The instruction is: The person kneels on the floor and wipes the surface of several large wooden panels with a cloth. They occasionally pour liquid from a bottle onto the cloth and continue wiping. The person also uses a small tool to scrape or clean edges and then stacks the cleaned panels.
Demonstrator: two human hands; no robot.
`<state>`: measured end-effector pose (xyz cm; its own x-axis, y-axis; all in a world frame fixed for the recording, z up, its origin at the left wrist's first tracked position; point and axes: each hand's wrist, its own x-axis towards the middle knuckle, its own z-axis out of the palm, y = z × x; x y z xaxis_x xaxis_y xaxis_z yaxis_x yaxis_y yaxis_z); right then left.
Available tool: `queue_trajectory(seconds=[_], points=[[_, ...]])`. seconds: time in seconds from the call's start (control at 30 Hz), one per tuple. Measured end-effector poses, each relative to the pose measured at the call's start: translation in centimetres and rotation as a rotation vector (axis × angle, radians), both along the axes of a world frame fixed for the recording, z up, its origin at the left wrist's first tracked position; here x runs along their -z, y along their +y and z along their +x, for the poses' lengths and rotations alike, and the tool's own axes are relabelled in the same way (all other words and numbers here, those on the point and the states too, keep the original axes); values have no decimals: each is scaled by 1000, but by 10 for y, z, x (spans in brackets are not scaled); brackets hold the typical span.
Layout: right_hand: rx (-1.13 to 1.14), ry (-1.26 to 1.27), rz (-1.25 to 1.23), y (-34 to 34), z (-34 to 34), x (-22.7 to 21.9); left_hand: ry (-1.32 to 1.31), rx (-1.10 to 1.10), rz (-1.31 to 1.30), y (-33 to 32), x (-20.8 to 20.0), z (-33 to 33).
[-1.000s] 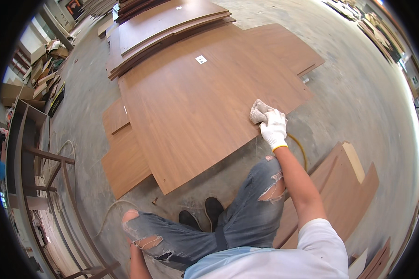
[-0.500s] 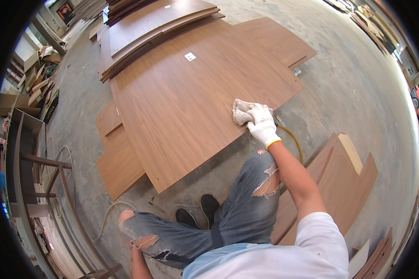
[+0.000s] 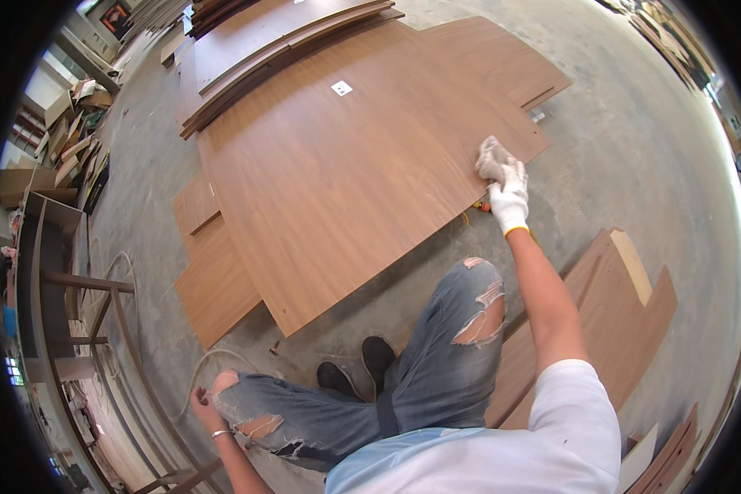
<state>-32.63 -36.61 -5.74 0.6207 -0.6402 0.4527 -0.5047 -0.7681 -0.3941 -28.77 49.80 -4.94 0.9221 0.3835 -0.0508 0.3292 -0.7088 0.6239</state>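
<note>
Rag (image 3: 492, 156) sits bunched on the near right edge of the big brown board (image 3: 346, 173), pressed under my gloved right hand (image 3: 510, 196), fingers closed over it. My bare left hand (image 3: 203, 405) rests on my left knee, below the board, fingers curled loosely around nothing. Smaller boards (image 3: 210, 272) poke out under the big board's left side.

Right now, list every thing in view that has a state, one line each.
Right hand: gloved, pressing a rag.
Rag: crumpled, on the panel's near edge.
Large wood panel: lying flat on other boards.
Left hand: bare, by the left knee, holding nothing visible.
Hose: lying loose on the floor.
</note>
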Motion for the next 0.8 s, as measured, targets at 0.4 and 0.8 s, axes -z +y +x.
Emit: queue_trajectory(seconds=[0.4,0.8], points=[[185,-11,415,-15,27,-20,-118,96,-109,-262,0,103],[161,139,585,49,-50,86,245,40,-507,-303,5,104]])
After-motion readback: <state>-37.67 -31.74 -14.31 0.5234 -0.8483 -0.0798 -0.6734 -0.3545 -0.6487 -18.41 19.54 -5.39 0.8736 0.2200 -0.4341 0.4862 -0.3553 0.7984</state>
